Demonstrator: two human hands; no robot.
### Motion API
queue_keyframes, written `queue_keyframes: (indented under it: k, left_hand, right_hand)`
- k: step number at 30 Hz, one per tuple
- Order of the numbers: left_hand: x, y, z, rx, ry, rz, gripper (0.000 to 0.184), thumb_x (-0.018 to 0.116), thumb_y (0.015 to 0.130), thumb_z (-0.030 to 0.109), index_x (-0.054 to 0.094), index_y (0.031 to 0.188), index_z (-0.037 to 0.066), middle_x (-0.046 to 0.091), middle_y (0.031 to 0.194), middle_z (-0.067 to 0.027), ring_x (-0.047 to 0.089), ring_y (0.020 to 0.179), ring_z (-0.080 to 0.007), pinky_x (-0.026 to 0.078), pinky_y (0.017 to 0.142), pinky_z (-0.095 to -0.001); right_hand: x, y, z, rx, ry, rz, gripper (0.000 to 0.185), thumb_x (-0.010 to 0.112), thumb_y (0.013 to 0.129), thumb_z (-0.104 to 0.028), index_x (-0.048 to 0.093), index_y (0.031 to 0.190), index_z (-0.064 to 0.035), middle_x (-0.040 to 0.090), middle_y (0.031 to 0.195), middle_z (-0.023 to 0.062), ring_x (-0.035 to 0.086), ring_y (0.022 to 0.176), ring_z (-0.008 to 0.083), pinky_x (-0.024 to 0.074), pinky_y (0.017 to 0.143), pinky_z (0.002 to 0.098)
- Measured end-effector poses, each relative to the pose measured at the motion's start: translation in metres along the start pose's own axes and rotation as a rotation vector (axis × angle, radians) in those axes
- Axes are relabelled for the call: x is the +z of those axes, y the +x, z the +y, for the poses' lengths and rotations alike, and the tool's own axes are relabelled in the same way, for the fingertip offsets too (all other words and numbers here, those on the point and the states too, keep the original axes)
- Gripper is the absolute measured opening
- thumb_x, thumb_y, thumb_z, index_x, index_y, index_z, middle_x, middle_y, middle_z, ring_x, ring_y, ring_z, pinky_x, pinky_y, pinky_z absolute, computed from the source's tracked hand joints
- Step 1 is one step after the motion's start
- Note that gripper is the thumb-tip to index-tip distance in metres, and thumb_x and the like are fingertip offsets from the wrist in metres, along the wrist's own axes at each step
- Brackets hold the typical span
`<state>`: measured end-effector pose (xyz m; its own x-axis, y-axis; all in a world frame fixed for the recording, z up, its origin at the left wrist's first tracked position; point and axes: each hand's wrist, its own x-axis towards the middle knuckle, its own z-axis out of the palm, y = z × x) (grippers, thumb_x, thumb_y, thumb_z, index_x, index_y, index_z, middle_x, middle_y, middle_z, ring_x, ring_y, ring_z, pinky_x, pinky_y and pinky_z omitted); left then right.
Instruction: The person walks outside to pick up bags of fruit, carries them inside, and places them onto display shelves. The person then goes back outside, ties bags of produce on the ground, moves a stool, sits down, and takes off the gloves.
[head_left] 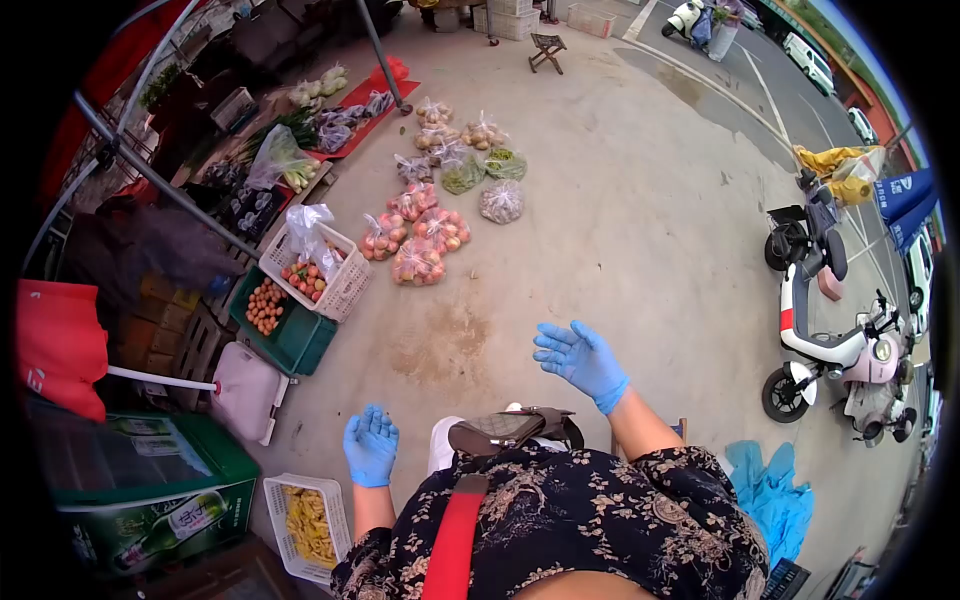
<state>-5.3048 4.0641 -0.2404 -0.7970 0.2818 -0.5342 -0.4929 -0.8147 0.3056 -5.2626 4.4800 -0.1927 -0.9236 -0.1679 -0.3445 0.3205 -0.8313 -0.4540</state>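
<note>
My left hand (371, 447), in a blue glove, is held out at lower centre with its palm up and fingers slightly apart; nothing is in it. My right hand (582, 364), gloved alike, reaches out further forward with its fingers spread and holds nothing. Between them, a brown bag (497, 432) lies against my front. A white basket (275, 497) of yellow, knobbly pieces stands nearest my left hand. Ahead on the ground sit clear bags of reddish round produce (418, 262), with bags of potato-like produce (436, 137) and green produce (462, 174) behind.
To the left, a white crate (346, 288) of red produce rests on a green crate (302, 346) holding brown eggs or similar. A pink jug-like base (248, 385) and a green beer box (165, 520) stand below. Scooters (830, 340) are parked right; a folding stool (546, 52) stands far ahead.
</note>
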Motion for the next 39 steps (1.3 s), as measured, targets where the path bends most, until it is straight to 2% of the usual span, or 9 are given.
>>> queue_keyframes:
  k: [5,9,11,13,17,23,27,33,39]
  left_hand:
    - [0.08,0.062,-0.007,0.14,-0.04,-0.033,0.047,0.048,0.087,0.036,0.049,0.123,0.005,0.059,0.111,-0.01,0.057,0.098,-0.0242,0.047,0.083,-0.0398]
    - [0.135,0.182,-0.023,0.07,-0.014,-0.067,0.052,0.048,0.087,0.037,0.044,0.128,0.005,0.057,0.115,-0.0101,0.055,0.104,-0.0251,0.046,0.085,-0.0399]
    - [0.16,0.267,-0.02,-0.037,0.031,-0.155,0.053,0.048,0.087,0.038,0.044,0.129,0.005,0.056,0.116,-0.0099,0.054,0.105,-0.0244,0.045,0.086,-0.04]
    - [0.223,0.348,-0.023,-0.108,0.078,-0.145,0.053,0.047,0.087,0.038,0.044,0.128,0.004,0.055,0.118,-0.0105,0.054,0.105,-0.0238,0.045,0.086,-0.0392]
    - [0.361,0.478,-0.037,-0.175,0.189,-0.329,0.045,0.043,0.091,0.031,0.046,0.126,0.003,0.057,0.117,-0.0103,0.057,0.101,-0.0224,0.046,0.086,-0.0352]
    - [0.508,0.639,-0.107,-0.223,0.35,-0.448,0.043,0.046,0.09,0.028,0.048,0.124,0.002,0.059,0.113,-0.0098,0.058,0.099,-0.0225,0.046,0.084,-0.0337]
    - [0.542,0.718,-0.174,-0.263,0.212,-0.446,0.046,0.047,0.089,0.029,0.045,0.126,0.001,0.057,0.115,-0.011,0.057,0.1,-0.0249,0.045,0.088,-0.0373]
    - [0.575,0.749,-0.216,-0.072,0.071,-0.167,0.044,0.049,0.088,0.031,0.05,0.121,0.003,0.06,0.111,-0.0097,0.058,0.098,-0.0237,0.046,0.084,-0.0367]
    - [0.574,0.786,-0.214,0.094,-0.101,-0.032,0.042,0.049,0.088,0.031,0.051,0.12,0.004,0.06,0.11,-0.0102,0.058,0.098,-0.0245,0.046,0.085,-0.0373]
  right_hand:
    - [0.041,0.122,-0.108,0.047,-0.119,-0.182,0.054,0.042,0.091,-0.041,0.046,0.126,0.0008,0.059,0.112,0.0141,0.059,0.098,0.0264,0.0456,0.086,0.0368]
    - [0.033,0.197,-0.184,0.034,-0.102,-0.25,0.056,0.042,0.091,-0.041,0.045,0.126,0.0018,0.059,0.112,0.0144,0.059,0.098,0.0267,0.0455,0.086,0.0373]
    - [0.008,0.223,-0.217,0.03,-0.078,-0.176,0.055,0.042,0.091,-0.041,0.046,0.125,0.0021,0.059,0.112,0.0144,0.059,0.098,0.0271,0.0454,0.086,0.0377]
    - [-0.013,0.241,-0.273,-0.013,-0.071,-0.076,0.055,0.042,0.091,-0.041,0.046,0.125,0.0023,0.059,0.111,0.0146,0.059,0.098,0.0276,0.0454,0.086,0.0381]
    - [-0.051,0.251,-0.362,-0.204,-0.015,0.104,0.055,0.042,0.09,-0.041,0.047,0.124,0.0023,0.06,0.11,0.0157,0.059,0.097,0.0285,0.0461,0.086,0.0384]
    - [-0.127,0.285,-0.476,-0.421,0.18,0.266,0.055,0.041,0.091,-0.041,0.046,0.125,0.002,0.06,0.109,0.016,0.059,0.097,0.0297,0.0466,0.085,0.0391]
    - [-0.186,0.336,-0.574,-0.317,0.182,0.276,0.055,0.041,0.091,-0.04,0.045,0.126,0.002,0.06,0.109,0.0162,0.059,0.097,0.03,0.0467,0.085,0.0392]
    - [-0.205,0.47,-0.749,-0.104,0.039,0.102,0.054,0.041,0.091,-0.039,0.044,0.126,0.0029,0.059,0.111,0.0166,0.059,0.097,0.0292,0.0468,0.085,0.0387]
    - [-0.189,0.62,-0.812,0.09,-0.028,-0.012,0.054,0.043,0.091,-0.038,0.045,0.125,0.0041,0.059,0.111,0.0174,0.06,0.096,0.0288,0.0473,0.084,0.038]
